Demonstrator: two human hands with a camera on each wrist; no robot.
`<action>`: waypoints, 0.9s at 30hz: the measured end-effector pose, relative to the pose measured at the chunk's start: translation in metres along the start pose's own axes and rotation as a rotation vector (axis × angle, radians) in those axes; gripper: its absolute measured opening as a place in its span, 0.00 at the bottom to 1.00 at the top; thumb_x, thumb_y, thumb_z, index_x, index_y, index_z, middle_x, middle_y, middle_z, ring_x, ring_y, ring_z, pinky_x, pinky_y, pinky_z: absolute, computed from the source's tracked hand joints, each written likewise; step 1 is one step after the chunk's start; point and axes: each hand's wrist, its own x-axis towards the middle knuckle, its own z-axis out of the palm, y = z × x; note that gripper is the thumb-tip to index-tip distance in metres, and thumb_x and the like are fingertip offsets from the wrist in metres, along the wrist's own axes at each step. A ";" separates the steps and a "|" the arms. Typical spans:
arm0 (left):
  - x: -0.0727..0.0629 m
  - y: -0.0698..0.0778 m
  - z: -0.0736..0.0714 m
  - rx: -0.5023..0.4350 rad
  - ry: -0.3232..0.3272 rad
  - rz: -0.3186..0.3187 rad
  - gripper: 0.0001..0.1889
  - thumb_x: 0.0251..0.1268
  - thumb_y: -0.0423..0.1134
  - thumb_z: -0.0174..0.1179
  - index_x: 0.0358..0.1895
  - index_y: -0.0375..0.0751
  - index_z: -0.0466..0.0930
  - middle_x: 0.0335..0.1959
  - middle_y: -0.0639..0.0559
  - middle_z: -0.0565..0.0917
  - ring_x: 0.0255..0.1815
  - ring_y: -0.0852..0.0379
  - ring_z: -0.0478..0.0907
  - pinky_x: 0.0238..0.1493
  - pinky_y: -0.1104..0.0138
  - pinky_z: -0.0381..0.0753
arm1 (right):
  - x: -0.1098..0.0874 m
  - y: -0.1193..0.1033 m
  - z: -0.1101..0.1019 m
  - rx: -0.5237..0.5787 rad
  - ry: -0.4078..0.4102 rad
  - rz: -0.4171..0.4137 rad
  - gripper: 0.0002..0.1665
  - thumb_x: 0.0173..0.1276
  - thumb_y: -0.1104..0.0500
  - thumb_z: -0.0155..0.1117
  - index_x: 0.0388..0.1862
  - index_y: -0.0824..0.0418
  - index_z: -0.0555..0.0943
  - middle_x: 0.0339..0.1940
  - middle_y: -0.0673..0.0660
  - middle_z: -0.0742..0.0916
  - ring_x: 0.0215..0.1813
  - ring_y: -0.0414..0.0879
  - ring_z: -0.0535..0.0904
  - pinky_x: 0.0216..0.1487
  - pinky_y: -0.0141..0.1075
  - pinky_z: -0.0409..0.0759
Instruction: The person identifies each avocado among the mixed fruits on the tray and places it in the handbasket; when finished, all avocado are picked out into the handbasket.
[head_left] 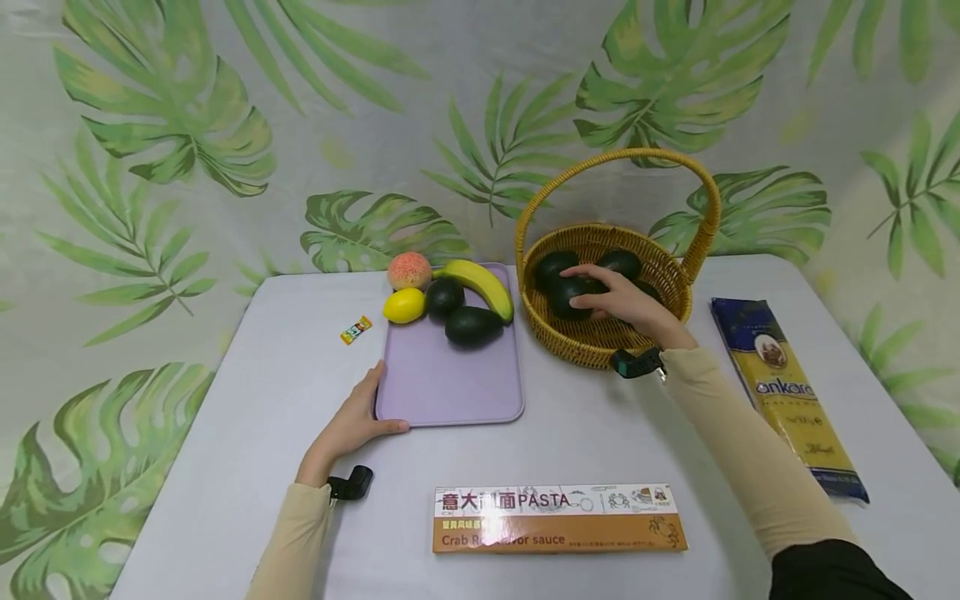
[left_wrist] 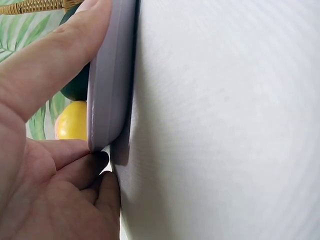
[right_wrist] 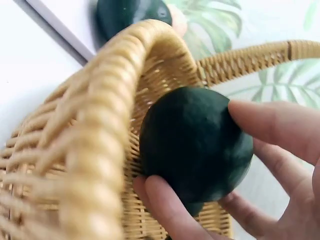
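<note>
- Backdrop (head_left: 495,50): leaf-print cloth; stands behind the table's far edge.
- Table (head_left: 600,442): white top; carries the basket, tray, box and packet.
- Basket (head_left: 562,340): yellow wicker, arched handle raised; stands by the table's far edge, toward the far right corner; contains other dark green fruits (head_left: 556,266).
- Tray (head_left: 450,383): light purple; lies flat, just left of the basket.
- Box (head_left: 559,519): marked "PASTA"; lies on the table beyond the tray's near edge, on the wearer's side.
- Packet (head_left: 791,400): blue and yellow, marked "ankara"; lies aslant by the table's right edge.
- Left hand (head_left: 352,427): thumb and fingers spread about the tray's near left corner; thumb touches the near edge, fingers the left edge.
- Right hand (head_left: 628,300): reaches into the basket; pinches the held fruit between thumb and fingers.
- Banana (head_left: 486,287): curves around the tray's far right corner.
- Held fruit (right_wrist: 192,142): dark green, rounded; located at the basket; contact with the fruits below cannot be determined.
- Two dark fruits (head_left: 472,326): rest on the tray, near the banana.
- Peach (head_left: 409,271): at the tray's far left corner.
- Lemon (head_left: 404,306): at the tray's left edge, beside the peach.
- Sachet (head_left: 356,330): on the table, left of the tray.
</note>
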 end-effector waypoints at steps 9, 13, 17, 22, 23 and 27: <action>0.000 -0.001 0.001 0.005 -0.001 0.005 0.59 0.52 0.47 0.72 0.74 0.27 0.37 0.75 0.30 0.43 0.74 0.35 0.39 0.70 0.44 0.44 | 0.009 -0.005 0.014 0.001 -0.023 0.058 0.33 0.71 0.66 0.53 0.73 0.63 0.59 0.71 0.72 0.60 0.55 0.67 0.73 0.53 0.58 0.74; 0.001 0.000 0.001 0.000 -0.003 0.002 0.59 0.51 0.47 0.73 0.74 0.27 0.37 0.75 0.30 0.43 0.74 0.35 0.40 0.70 0.44 0.44 | 0.007 -0.005 0.012 -0.011 -0.023 0.052 0.31 0.72 0.66 0.52 0.73 0.66 0.59 0.71 0.72 0.61 0.60 0.65 0.70 0.55 0.58 0.71; 0.001 0.000 0.001 0.000 -0.003 -0.002 0.59 0.52 0.47 0.72 0.74 0.27 0.37 0.75 0.30 0.43 0.74 0.35 0.40 0.70 0.44 0.45 | 0.001 -0.006 0.006 -0.006 0.021 0.010 0.31 0.73 0.63 0.53 0.72 0.66 0.60 0.71 0.69 0.63 0.62 0.64 0.68 0.58 0.59 0.69; 0.001 0.000 0.001 -0.002 -0.003 -0.004 0.59 0.52 0.46 0.73 0.74 0.27 0.37 0.75 0.30 0.43 0.74 0.35 0.40 0.70 0.45 0.45 | -0.007 -0.012 0.003 0.106 0.051 -0.072 0.31 0.74 0.56 0.55 0.71 0.63 0.62 0.70 0.66 0.66 0.60 0.63 0.72 0.60 0.57 0.68; 0.001 0.000 0.001 -0.002 -0.004 -0.004 0.59 0.52 0.46 0.73 0.74 0.27 0.37 0.75 0.30 0.43 0.74 0.35 0.40 0.70 0.45 0.45 | -0.008 -0.014 0.004 0.135 0.043 -0.091 0.31 0.74 0.55 0.55 0.71 0.63 0.62 0.69 0.66 0.67 0.59 0.63 0.73 0.61 0.56 0.69; 0.000 0.001 0.000 0.002 -0.002 -0.005 0.59 0.52 0.46 0.73 0.74 0.27 0.37 0.75 0.30 0.43 0.74 0.35 0.39 0.70 0.45 0.45 | -0.008 -0.023 0.014 0.191 -0.031 -0.166 0.30 0.74 0.55 0.55 0.71 0.63 0.63 0.66 0.64 0.71 0.55 0.62 0.76 0.57 0.52 0.74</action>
